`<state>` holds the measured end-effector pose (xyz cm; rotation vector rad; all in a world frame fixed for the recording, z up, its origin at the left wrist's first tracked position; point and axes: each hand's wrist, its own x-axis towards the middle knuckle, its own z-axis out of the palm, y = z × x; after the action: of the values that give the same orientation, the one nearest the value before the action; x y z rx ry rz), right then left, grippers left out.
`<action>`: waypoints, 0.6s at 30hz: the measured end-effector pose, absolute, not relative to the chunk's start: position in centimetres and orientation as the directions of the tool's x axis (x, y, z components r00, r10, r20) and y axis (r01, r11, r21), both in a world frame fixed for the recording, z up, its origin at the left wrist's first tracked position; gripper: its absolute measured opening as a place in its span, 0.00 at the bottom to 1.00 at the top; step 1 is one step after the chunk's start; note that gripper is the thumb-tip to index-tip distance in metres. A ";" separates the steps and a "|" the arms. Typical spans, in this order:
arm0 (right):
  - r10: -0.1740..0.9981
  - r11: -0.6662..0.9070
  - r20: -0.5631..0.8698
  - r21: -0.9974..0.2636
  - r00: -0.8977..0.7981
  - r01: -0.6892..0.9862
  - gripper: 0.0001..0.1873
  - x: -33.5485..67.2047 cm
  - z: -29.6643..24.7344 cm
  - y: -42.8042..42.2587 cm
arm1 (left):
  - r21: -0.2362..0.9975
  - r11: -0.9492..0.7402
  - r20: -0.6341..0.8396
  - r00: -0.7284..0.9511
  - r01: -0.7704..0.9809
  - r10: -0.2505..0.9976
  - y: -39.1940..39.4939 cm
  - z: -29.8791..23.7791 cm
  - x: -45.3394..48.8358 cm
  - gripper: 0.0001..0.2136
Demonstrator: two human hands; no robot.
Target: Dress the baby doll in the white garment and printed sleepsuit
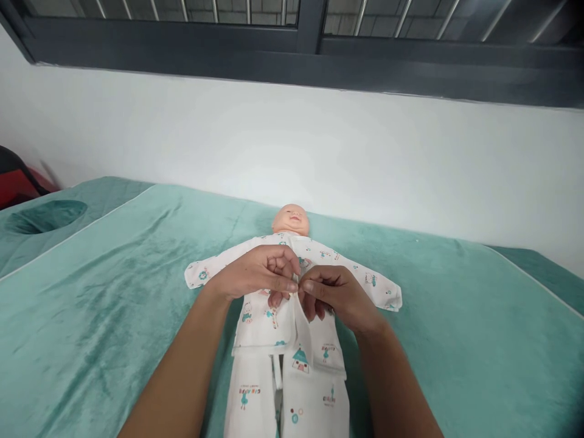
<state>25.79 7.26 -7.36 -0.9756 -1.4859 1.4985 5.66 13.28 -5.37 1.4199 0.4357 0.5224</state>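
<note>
A baby doll [292,220] lies on its back, its head toward the wall. It wears a white printed baby shirt [262,328] with the sleeves spread to both sides, and matching white trousers [255,395]. Over the middle of the chest, my left hand [269,274] pinches the shirt's front edge between thumb and finger. Close against it, my right hand [331,292] pinches the edge from the other side. The fingertips of both hands meet at the front opening and hide the exact spot they grip. Below them the shirt's front hangs slightly parted.
A teal velvety cover [114,304] spreads under the doll. At the far left, the padded surface has an oval hole [48,216], and a red and black object [18,182] stands beyond. A white wall [228,140] rises behind, below a dark window frame [182,45].
</note>
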 end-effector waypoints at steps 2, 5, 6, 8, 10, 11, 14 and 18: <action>0.919 0.010 0.012 -1.000 -0.395 -0.007 0.13 25.9 -7.3 7.2 | 0.993 0.078 0.027 0.815 -0.088 0.578 13.3 -5.4 5.6 0.08; 0.925 -0.007 -0.019 -0.999 -0.380 0.032 0.10 25.7 -7.2 7.1 | 0.994 0.078 0.023 0.818 -0.083 0.574 13.4 -5.5 5.6 0.08; 0.929 -0.001 -0.018 -0.999 -0.370 0.048 0.10 25.6 -7.1 7.0 | 0.994 0.076 0.017 0.821 -0.074 0.571 13.4 -5.5 5.6 0.08; 0.938 0.041 0.011 -0.996 -0.345 0.080 0.11 25.3 -6.9 6.9 | 0.996 0.072 0.007 0.828 -0.057 0.561 13.4 -5.4 5.5 0.07; 0.949 0.089 0.046 -0.988 -0.313 0.125 0.12 25.0 -6.8 6.9 | 0.997 0.069 -0.001 0.833 -0.045 0.554 13.4 -5.4 5.4 0.08; 0.953 0.109 0.059 -0.982 -0.297 0.155 0.13 24.8 -6.7 6.8 | 0.997 0.065 -0.003 0.832 -0.040 0.555 13.4 -5.3 5.4 0.08; 0.961 0.155 0.087 -0.955 -0.264 0.252 0.14 24.4 -6.6 6.8 | 0.998 0.055 -0.031 0.823 -0.001 0.567 13.3 -5.1 5.1 0.09; 0.961 0.197 0.118 -0.926 -0.250 0.321 0.13 24.1 -6.6 6.8 | 0.994 0.054 -0.107 0.815 0.093 0.569 13.2 -4.8 4.8 0.11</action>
<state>24.08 6.79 -6.65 -1.2160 -1.7128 1.0625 4.80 13.16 -4.78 1.4927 0.5585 0.3917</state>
